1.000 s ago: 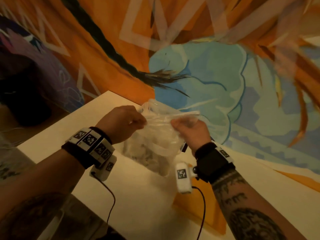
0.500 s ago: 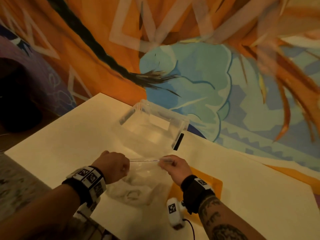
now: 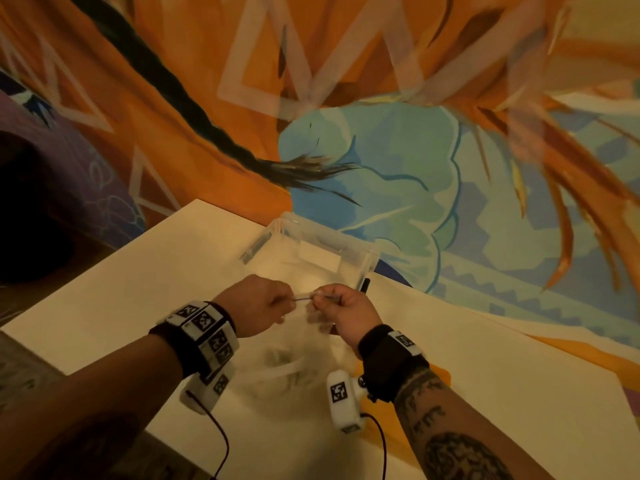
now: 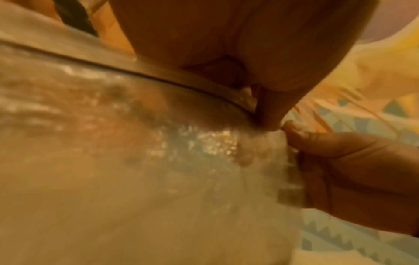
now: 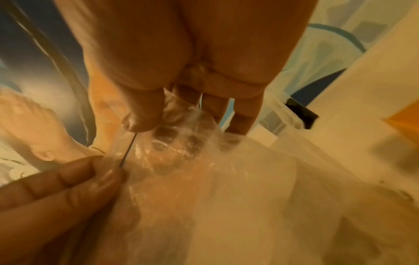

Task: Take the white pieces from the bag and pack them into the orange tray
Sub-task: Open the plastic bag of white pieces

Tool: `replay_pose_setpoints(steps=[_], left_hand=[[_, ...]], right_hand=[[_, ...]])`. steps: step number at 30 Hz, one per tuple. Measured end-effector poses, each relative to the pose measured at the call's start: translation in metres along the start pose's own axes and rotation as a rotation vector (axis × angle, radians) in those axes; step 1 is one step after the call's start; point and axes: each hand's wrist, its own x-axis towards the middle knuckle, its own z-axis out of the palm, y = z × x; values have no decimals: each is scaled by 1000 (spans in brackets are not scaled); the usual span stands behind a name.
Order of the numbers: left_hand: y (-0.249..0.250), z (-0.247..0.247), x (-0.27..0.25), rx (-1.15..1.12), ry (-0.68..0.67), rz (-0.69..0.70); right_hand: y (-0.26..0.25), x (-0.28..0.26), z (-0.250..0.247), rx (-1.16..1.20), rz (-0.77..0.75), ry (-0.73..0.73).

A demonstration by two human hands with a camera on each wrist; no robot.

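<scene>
Left hand (image 3: 258, 308), right hand (image 3: 346, 311) pinch bag (image 3: 294, 362) top edge.

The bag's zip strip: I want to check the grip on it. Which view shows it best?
The right wrist view: the zip strip runs sharp between both hands' pinching fingertips. The head view shows it small between the left hand and right hand; the left wrist view blurs it.

Ahead of you a painted mural (image 3: 381, 150) fills the wall: broad orange fields, a pale blue cloud-like shape, a dark braid-like stroke running down from upper left, and white triangular outlines. Lower right it shows a band of blue zigzag pattern. Your cream-white desk (image 3: 138, 282) stands against it, one corner pointing to the wall. To your left lies a dark, shadowed area (image 3: 31, 216). The light is dim and warm.
</scene>
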Motion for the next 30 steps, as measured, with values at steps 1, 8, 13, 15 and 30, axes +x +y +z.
replay_pose_setpoints(steps=[1, 8, 13, 15, 30], left_hand=[[3, -6, -1, -66, 18, -23], [11, -7, -5, -401, 94, -194], [9, 35, -8, -412, 69, -255], [14, 48, -7, -380, 52, -219], [10, 33, 22, -746, 197, -319]], right_hand=[[-5, 2, 1, 0, -38, 20], [-21, 25, 4, -270, -177, 326], [-3, 21, 20, -296, 66, 138], [4, 16, 25, -255, 104, 108], [-10, 19, 13, -26, 252, 99]])
